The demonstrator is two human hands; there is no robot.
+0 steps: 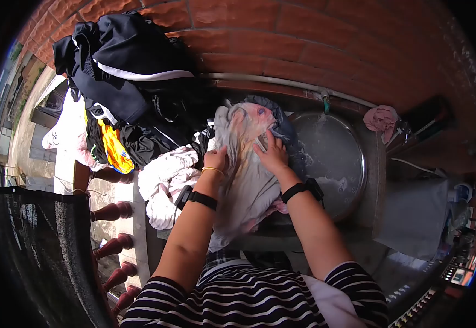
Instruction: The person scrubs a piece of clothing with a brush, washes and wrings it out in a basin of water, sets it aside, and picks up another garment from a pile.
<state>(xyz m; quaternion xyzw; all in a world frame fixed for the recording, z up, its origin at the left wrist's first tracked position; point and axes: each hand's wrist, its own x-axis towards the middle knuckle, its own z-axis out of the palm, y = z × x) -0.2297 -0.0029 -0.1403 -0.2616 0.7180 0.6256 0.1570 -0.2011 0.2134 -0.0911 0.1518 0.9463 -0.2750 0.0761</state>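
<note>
A wet, pale grey garment (249, 175) with a pink and yellowish print is spread in front of me, its lower end hanging over the near edge. My left hand (216, 159) is closed on the garment's left side, fingers curled into the fabric. On the printed part rests my right hand (272, 154), fingers bent around a small pale block (261, 143) pressed to the cloth; its kind is not clear. Dark blue-grey cloth (284, 123) lies beneath and beside the garment. Bunched white cloth (168, 183) sits left of my left hand.
A round metal basin (331, 164) with suds stands at right. Dark clothes with white stripes (134, 71) are heaped at upper left, near a yellow-orange piece (116, 148). A pink cloth (381, 119) hangs near the brick wall (281, 38). Balusters (112, 246) line the left.
</note>
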